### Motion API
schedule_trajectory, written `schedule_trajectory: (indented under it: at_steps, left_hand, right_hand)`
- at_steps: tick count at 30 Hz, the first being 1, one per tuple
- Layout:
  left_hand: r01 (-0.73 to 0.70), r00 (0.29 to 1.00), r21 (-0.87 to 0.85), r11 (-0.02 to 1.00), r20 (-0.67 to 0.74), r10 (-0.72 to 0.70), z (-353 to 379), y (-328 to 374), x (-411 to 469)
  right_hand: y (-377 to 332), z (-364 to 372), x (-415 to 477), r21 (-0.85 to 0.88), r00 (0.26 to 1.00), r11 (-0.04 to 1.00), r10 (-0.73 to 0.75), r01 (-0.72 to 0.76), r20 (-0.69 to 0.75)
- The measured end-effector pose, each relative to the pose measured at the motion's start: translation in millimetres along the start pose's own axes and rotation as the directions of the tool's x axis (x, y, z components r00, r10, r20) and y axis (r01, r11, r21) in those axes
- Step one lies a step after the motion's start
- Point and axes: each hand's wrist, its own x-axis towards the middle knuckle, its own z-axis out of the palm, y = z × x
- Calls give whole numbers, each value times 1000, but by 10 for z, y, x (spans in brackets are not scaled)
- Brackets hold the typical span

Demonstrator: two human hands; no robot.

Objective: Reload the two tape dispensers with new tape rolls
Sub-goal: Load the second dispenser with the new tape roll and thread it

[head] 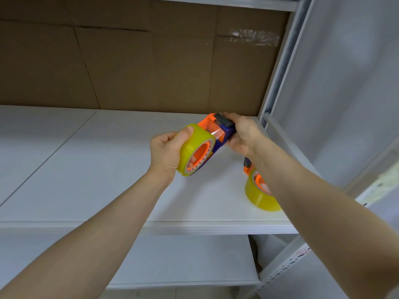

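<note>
Left hand (pixel 166 152) grips tape roll (pixel 195 147) on dispenser (pixel 224 130).

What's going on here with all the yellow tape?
A person is fitting tape into handheld dispensers at a white shelf. The left hand grips a yellow tape roll seated on an orange and purple dispenser, while the right hand holds the dispenser's cutter end. A second dispenser with a roll lies on the shelf, partly hidden by the right forearm.

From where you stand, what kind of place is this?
Probably a storeroom or packing area: bare white metal shelving with a perforated upright, flattened cardboard lining its back, and tape dispensers being reloaded.
</note>
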Motion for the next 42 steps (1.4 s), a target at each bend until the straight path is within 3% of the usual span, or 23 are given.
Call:
schedule_trajectory:
  at_steps: [2,6,9,13,16,18,20,24,26,27,28,30,31,32,33,36,37,39,42]
  left_hand:
    - [36,999,-48,998,-24,-38,11,-1,16]
    - [160,975,-182,970,-125,-185,77,1,55]
    - [274,935,-316,909,-133,-328,135,-7,95]
    - [372,912,-426,825,1,-411,271,-49,87]
    - [437,895,-437,787,124,-428,360,-112,109]
    - [469,883,-320,823,181,-433,437,-165,165]
    - [477,876,-120,871,146,-460,489,-191,236]
    - [447,843,203,871,232,-486,572,-143,299]
    - [393,849,334,857,226,-478,657,-163,300]
    - [390,859,356,849,191,-474,699,-179,298]
    - [408,863,351,843,153,-481,731,-202,298]
    - [477,844,281,833,117,-523,756,-246,312]
    - [511,830,233,828,115,-545,761,-261,314]
    - [536,819,190,822,118,-562,767,-282,318]
    - [551,812,164,818,119,-571,776,-303,325]
    - [566,802,146,812,133,-583,832,-339,316]
    - [567,799,145,811,142,-584,848,-333,303]
    - [574,792,140,807,155,-590,872,-335,293]
    - [580,787,152,801,152,-598,882,-337,287]
  right_hand:
    - [10,-47,-11,62,993,996,54,-60,105]
    - [64,-197,-36,-20,959,993,117,-115,259]
    - [223,-174,-130,-237,956,970,117,-53,268]
    - [356,-70,-178,-470,986,880,4,77,169]
    - [297,-112,-102,-605,996,791,-61,89,67]
    - [229,-206,-9,-680,990,726,-140,102,-1]
    - [110,-308,46,-800,966,587,-257,121,-43]
    - [-83,-461,47,-962,942,237,-333,134,49]
    - [-95,-490,32,-976,948,154,-302,156,104]
    - [-96,-509,37,-968,952,185,-283,170,113]
    - [-109,-530,37,-942,965,294,-248,163,89]
    - [-203,-578,36,-782,987,620,-157,63,-45]
    - [-258,-630,18,-733,984,679,-145,20,-107]
    - [-311,-701,9,-753,976,658,-154,-13,-152]
    - [-365,-776,-11,-829,970,557,-175,-46,-172]
    - [-407,-953,-164,-982,981,88,-81,-169,-176]
    - [-393,-1006,-214,-982,982,13,3,-188,-188]
    - [-333,-1085,-309,-978,967,-18,144,-208,-209]
    - [-195,-1154,-398,-968,963,-196,191,-155,-192]
